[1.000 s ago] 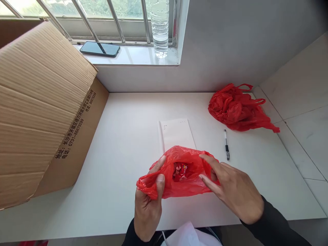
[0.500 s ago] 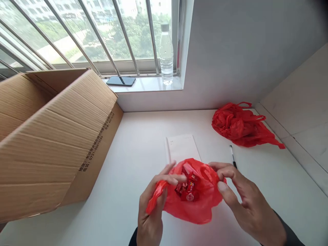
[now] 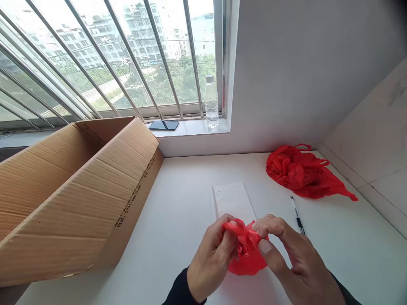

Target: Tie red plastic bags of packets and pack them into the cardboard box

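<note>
Head view shows us our left hand (image 3: pixel 212 257) and right hand (image 3: pixel 294 258) both pinching the gathered top of a small red plastic bag (image 3: pixel 246 250), fingers closed on the plastic, the bag bunched between them just above the white table (image 3: pixel 178 203). Just beyond the bag we see a white sheet of paper (image 3: pixel 232 199) lying flat, a pen (image 3: pixel 297 215) to its right, and further right a heap of crumpled red bags (image 3: pixel 302 171). To our left lies an open cardboard box (image 3: pixel 79 195) on its side, while a phone (image 3: pixel 163 125) and a water bottle (image 3: pixel 211 101) sit on the windowsill (image 3: pixel 190 128).
</note>
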Tool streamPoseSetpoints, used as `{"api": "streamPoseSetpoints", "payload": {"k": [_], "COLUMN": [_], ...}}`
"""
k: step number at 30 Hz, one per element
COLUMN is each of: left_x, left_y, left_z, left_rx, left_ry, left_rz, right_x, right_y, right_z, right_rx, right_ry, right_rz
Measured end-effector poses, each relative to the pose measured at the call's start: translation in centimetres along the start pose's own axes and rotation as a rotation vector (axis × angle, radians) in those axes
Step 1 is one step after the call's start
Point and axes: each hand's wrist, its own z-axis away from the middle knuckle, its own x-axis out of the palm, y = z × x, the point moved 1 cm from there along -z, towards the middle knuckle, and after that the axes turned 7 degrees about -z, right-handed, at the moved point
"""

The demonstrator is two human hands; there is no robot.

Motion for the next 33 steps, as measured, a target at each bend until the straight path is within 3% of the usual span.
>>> {"api": "streamPoseSetpoints", "payload": {"k": [2,7,14,19,25,33], "left_x": [0.1,1.2,0.3,0.9,1.9,0.7], "left_y": [-0.2,0.5,0.9,-0.5,0.0,-1.7], "left_z": [-0.1,1.3,1.3,1.7,0.6,-0.3], "left_rx": [-0.016,-0.006,0.028,0.010,0.035,-0.069], "left_ry": [0.020,-0.019,-0.126,0.021,-0.169,-0.098], "left_rz": [-0.002,-0.303,-0.305,-0.338,-0.115,0.175], "right_x": [0.2,0.7,0.6,0.8,-0.2,-0.8], "right_y": [-0.3,-0.9,-0.5,-0.4,-0.3,1.5], "right_z": [-0.1,-0.8,-1.4,-1.5,-1.8,-1.5], "right_rx": [-0.036,-0.167,-0.093,-0.049,0.005,0.125], "right_ry": [-0.004,-0.014,0.037,0.020,-0.091,-0.136], "right_rz": [-0.010,0.099,0.098,0.116,0.007,-0.038]}}
